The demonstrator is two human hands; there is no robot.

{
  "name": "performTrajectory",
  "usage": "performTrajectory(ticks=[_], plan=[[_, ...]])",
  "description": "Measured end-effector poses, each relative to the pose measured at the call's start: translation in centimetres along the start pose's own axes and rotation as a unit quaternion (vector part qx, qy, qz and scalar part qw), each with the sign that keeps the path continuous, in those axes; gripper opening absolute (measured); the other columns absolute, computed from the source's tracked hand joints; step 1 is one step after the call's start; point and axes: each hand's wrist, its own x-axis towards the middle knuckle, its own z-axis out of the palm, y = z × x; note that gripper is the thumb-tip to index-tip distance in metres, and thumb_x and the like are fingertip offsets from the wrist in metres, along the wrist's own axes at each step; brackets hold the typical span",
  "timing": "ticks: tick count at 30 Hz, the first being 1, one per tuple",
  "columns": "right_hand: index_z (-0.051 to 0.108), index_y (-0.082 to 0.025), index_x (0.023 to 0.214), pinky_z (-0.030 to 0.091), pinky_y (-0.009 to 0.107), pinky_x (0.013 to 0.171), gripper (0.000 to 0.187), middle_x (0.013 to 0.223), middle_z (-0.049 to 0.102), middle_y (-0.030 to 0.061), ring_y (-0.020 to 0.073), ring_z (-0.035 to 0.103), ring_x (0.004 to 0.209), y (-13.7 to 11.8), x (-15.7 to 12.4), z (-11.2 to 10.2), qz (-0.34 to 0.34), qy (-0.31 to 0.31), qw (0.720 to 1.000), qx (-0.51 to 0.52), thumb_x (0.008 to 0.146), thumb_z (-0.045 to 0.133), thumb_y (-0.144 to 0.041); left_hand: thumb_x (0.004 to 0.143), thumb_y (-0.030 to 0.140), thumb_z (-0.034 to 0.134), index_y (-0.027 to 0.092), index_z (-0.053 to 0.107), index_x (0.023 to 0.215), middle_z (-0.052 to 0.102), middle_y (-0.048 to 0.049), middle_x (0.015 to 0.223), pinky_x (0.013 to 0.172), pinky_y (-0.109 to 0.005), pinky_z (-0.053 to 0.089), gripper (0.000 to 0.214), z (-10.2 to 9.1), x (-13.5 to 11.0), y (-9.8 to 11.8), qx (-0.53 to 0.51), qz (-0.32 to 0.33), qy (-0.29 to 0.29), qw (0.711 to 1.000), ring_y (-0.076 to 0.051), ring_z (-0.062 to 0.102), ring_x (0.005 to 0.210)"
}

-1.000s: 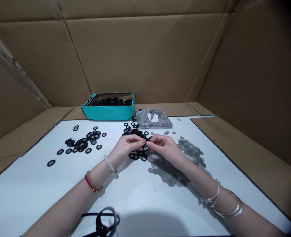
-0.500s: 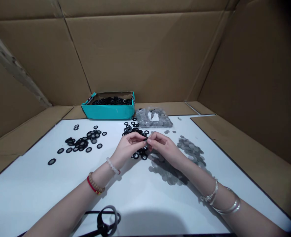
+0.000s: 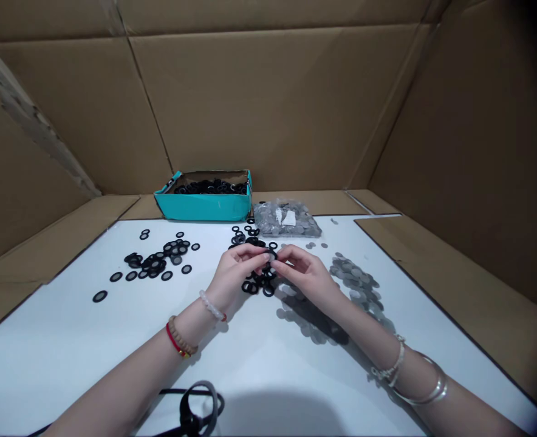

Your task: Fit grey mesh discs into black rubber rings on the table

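Observation:
Over the middle of the table, my left hand [image 3: 236, 268] pinches a black ring [image 3: 273, 252] between thumb and fingers. A pale grey disc [image 3: 271, 257] shows within the ring. My right hand [image 3: 310, 274] has its thumb and fingertips closed on the ring's right side. Loose black rings [image 3: 260, 281] lie beneath and behind the hands. Below and beyond my right hand spread translucent grey discs [image 3: 311, 331], partly in the arm's shadow. To the left is a scattered group of black rings with grey centres [image 3: 153, 264].
A teal box [image 3: 205, 207] full of black rings stands at the back, with a clear bag of grey discs [image 3: 287, 220] to its right. Cardboard walls [image 3: 268, 109] enclose the white table [image 3: 250, 376]. A black stand with a grey loop [image 3: 201, 403] is at the front edge.
The ring between my fingers has turned, so that its black rim and grey middle show more. My right fingertips have opened slightly around it. The view has shifted a little.

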Motion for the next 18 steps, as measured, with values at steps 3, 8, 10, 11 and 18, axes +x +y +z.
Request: performTrajectory(ticks=[3,8,10,11,18], plan=[[0.055,-0.019,0.077,0.042,0.026,0.068,0.021,0.075,0.054,-0.0004,0.0141,0.052,0.071,0.4,0.2,-0.1,0.022,0.002,0.999,0.033,0.072,0.063,-0.037,0.065,0.027,0.068,0.014,0.061,0.076,0.059,0.0005,0.066,0.061,-0.023,0.042,0.018,0.0,0.1,-0.3,-0.002,0.007,-0.013,1.000,-0.009,0.053,0.060],[0.057,-0.017,0.074,0.040,0.026,0.065,0.021,0.072,0.056,0.0006,0.0147,0.052,0.069,0.9,0.3,-0.9,0.022,-0.050,0.997,-0.062,0.078,0.058,-0.038,0.068,0.025,0.064,0.015,0.061,0.082,0.063,-0.0047,0.083,0.071,-0.026,0.045,0.018,-0.8,0.6,-0.2,0.158,0.089,-0.084,0.980,-0.015,0.058,0.076],[0.058,-0.017,0.075,0.040,0.026,0.064,0.021,0.073,0.057,0.0009,0.0150,0.053,0.069,0.9,0.3,-1.1,0.014,-0.067,0.991,-0.111,0.080,0.055,-0.037,0.071,0.025,0.061,0.014,0.062,0.080,0.064,-0.0056,0.081,0.070,-0.026,0.045,0.014,-1.2,0.8,-0.2,0.235,0.112,-0.107,0.959,-0.016,0.058,0.076],[0.058,-0.017,0.076,0.040,0.025,0.065,0.020,0.073,0.058,0.0011,0.0152,0.053,0.070,0.7,0.3,-1.2,0.008,-0.073,0.989,-0.132,0.081,0.054,-0.036,0.073,0.026,0.059,0.015,0.062,0.079,0.064,-0.0058,0.080,0.070,-0.026,0.045,0.013,-1.4,0.8,-0.2,0.266,0.118,-0.114,0.950,-0.017,0.058,0.076],[0.058,-0.019,0.077,0.040,0.026,0.064,0.013,0.075,0.061,0.0018,0.0161,0.055,0.071,-0.2,-0.1,-1.3,-0.049,-0.057,0.975,-0.211,0.082,0.050,-0.027,0.076,0.026,0.053,0.017,0.064,0.077,0.065,-0.0051,0.079,0.068,-0.027,0.042,0.014,-1.3,0.5,0.1,0.347,0.135,-0.092,0.924,-0.019,0.058,0.075]])
